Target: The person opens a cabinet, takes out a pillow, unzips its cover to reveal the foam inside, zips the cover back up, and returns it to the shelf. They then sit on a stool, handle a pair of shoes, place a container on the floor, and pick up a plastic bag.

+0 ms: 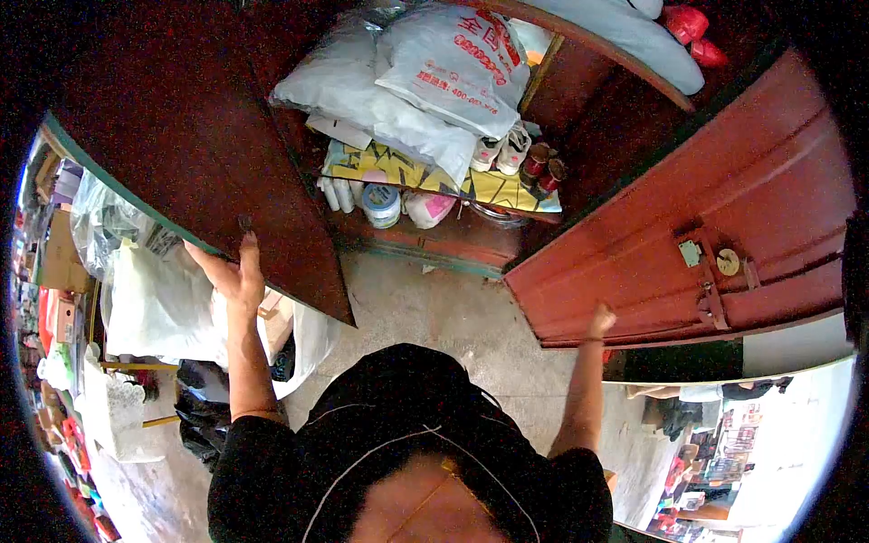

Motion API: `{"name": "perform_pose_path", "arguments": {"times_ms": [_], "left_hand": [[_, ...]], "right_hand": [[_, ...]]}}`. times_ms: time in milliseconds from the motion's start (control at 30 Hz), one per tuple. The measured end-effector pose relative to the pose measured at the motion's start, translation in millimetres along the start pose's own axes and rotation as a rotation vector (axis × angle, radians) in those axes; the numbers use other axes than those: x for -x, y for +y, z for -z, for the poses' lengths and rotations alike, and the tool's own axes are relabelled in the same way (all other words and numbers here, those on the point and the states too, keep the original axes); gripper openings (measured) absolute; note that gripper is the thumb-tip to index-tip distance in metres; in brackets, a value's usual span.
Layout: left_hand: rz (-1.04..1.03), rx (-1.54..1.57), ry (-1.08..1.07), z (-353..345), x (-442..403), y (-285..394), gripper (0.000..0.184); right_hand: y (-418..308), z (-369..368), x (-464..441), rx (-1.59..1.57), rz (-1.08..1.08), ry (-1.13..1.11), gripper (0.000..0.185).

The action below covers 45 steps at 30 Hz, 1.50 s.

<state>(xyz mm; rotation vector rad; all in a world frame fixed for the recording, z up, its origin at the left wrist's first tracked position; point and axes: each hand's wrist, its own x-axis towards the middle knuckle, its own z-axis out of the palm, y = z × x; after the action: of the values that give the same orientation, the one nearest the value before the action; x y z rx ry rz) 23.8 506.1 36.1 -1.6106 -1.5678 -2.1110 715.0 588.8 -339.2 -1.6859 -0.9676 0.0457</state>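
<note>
My left hand [237,282] grips the edge of the dark red left cabinet door [181,136]. Its thumb lies on the door's inner face and the other fingers go partly behind the edge. On the opposite side, my right hand [598,324] is closed at the edge of the red right cabinet door [625,262], most of its fingers hidden. That door carries a metal latch [691,253] and a round lock [728,262]. Both doors stand open, one to each side of my body. Between them is the wooden cabinet [453,242].
White plastic bags [444,68], pale shoes [501,149] and dark red jars [543,167] fill a shelf. Below sit a blue-lidded tub [381,206] and a pink-and-white bag [428,209]. Bags [154,308] and boxes crowd the left. A mirror-like panel [724,452] stands right.
</note>
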Motion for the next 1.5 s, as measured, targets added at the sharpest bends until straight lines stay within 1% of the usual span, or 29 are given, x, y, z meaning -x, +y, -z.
{"name": "perform_pose_path", "arguments": {"times_ms": [33, 67, 100, 133, 200, 233, 267, 333, 400, 467, 500, 533, 600, 633, 667, 733, 767, 800, 833, 900, 933, 1033, 1100, 1233, 1300, 1367, 1400, 1467, 1500], "left_hand": [[0.006, 0.004, 0.001, 1.2, 1.2, -1.7, 0.074], [-0.001, 0.0, 0.008, 2.0, 1.6, -3.4, 0.074], [-0.011, -0.005, 0.016, 1.8, 1.6, -3.9, 0.074], [-0.01, -0.005, 0.016, 0.8, 1.6, -3.2, 0.074], [-0.027, -0.095, 0.057, 1.0, 1.0, -2.7, 0.074], [-0.047, -0.002, 0.061, -0.2, 1.9, -4.7, 0.075], [-0.051, -0.01, 0.074, -0.9, 1.9, -4.4, 0.075], [-0.034, 0.0, 0.067, -1.9, 3.5, -3.1, 0.074], [-0.022, -0.114, 0.072, 4.0, 8.8, -3.6, 0.074], [-0.07, -0.175, 0.092, -0.5, 9.0, 4.2, 0.073], [-0.094, -0.341, 0.093, 4.2, 13.3, 1.1, 0.07], [-0.103, -0.358, 0.118, 5.8, 15.0, -0.3, 0.07], [-0.021, -0.324, 0.123, 4.6, 20.3, -4.1, 0.069], [0.026, -0.312, 0.164, 2.4, 23.2, -5.4, 0.068], [0.027, -0.331, 0.185, 1.1, 25.2, -5.7, 0.068], [0.052, -0.447, 0.275, -5.5, 26.5, -3.2, 0.067], [0.063, -0.436, 0.289, -11.5, 24.5, 3.3, 0.073], [0.058, -0.462, 0.321, -19.7, 21.4, 10.1, 0.067], [0.034, -0.492, 0.325, -15.4, 19.7, 10.3, 0.067], [0.014, -0.581, 0.361, -11.8, 20.9, 3.2, 0.066], [0.059, -0.519, 0.357, -20.5, 16.8, 11.6, 0.064], [0.049, -0.599, 0.388, -7.6, 23.5, -4.2, 0.061], [0.035, -0.6, 0.301, -0.8, 24.1, -7.3, 0.059], [0.011, -0.508, 0.35, -11.2, 14.9, -3.4, 0.056], [-0.046, -0.618, 0.311, -9.6, 14.0, -2.4, 0.056], [-0.059, -0.541, 0.336, -15.3, 9.9, -3.0, 0.055], [-0.067, -0.461, 0.368, -17.5, 8.9, -2.9, 0.054], [-0.106, -0.487, 0.313, -11.9, 11.2, -7.9, 0.054], [-0.128, -0.498, 0.287, -7.6, 13.7, -11.6, 0.053]], "right_hand": [[-78.1, -15.3, 13.5, -0.154, -0.153, -0.144, 0.024], [-189.2, -28.1, 30.5, -0.283, -0.325, -0.268, 0.028], [-224.1, -50.1, 37.4, -0.407, -0.242, -0.25, 0.029], [-179.9, -94.3, 16.8, -0.296, -0.294, -0.334, 0.029], [-281.3, -122.9, 17.8, -0.44, -0.23, -0.398, 0.027], [-303.3, -136.9, 7.2, -0.441, -0.209, -0.457, 0.023], [-318.3, -153.9, -3.4, -0.443, -0.184, -0.52, 0.02], [-343.6, -201.2, -24.8, -0.544, -0.15, -0.545, 0.013], [-369.2, -244.8, -53.3, -0.486, 0.048, -0.59, 0.02], [-400.8, -283.4, -87.3, -0.485, 0.104, -0.73, 0.024], [-423.1, -296.0, -97.5, -0.502, 0.041, -0.705, 0.027], [-434.7, -315.0, -115.1, -0.522, 0.059, -0.722, 0.027], [-454.9, -352.1, -147.7, -0.357, 0.243, -0.752, 0.028], [-472.0, -353.7, -149.7, -0.374, 0.255, -0.772, 0.028], [-500.7, -338.1, -149.8, -0.563, 0.147, -0.826, 0.032], [-515.5, -360.9, -165.7, -0.748, 0.049, -0.911, 0.036], [-519.0, -377.2, -177.9, -0.813, 0.01, -0.935, 0.036], [-522.4, -393.0, -188.1, -0.846, -0.003, -0.947, 0.035], [-528.0, -406.2, -201.1, -0.871, -0.013, -0.944, 0.035], [-531.1, -437.3, -222.4, -0.87, 0.003, -0.951, 0.034], [-532.5, -448.3, -228.5, -0.863, 0.016, -0.957, 0.033], [-534.8, -476.1, -244.2, -0.796, 0.073, -1.022, 0.032], [-540.2, -489.2, -249.7, -0.697, 0.152, -1.09, 0.031], [-545.2, -504.6, -232.8, -0.374, 0.458, -1.137, 0.031], [-540.4, -506.9, -208.6, -0.201, 0.654, -1.089, 0.031], [-537.3, -497.4, -179.8, -0.121, 0.785, -1.027, 0.031], [-533.7, -488.4, -163.7, -0.112, 0.831, -0.991, 0.031], [-524.2, -466.3, -132.2, -0.156, 0.875, -0.91, 0.031], [-517.8, -457.2, -114.2, -0.234, 0.873, -0.82, 0.032]]}}
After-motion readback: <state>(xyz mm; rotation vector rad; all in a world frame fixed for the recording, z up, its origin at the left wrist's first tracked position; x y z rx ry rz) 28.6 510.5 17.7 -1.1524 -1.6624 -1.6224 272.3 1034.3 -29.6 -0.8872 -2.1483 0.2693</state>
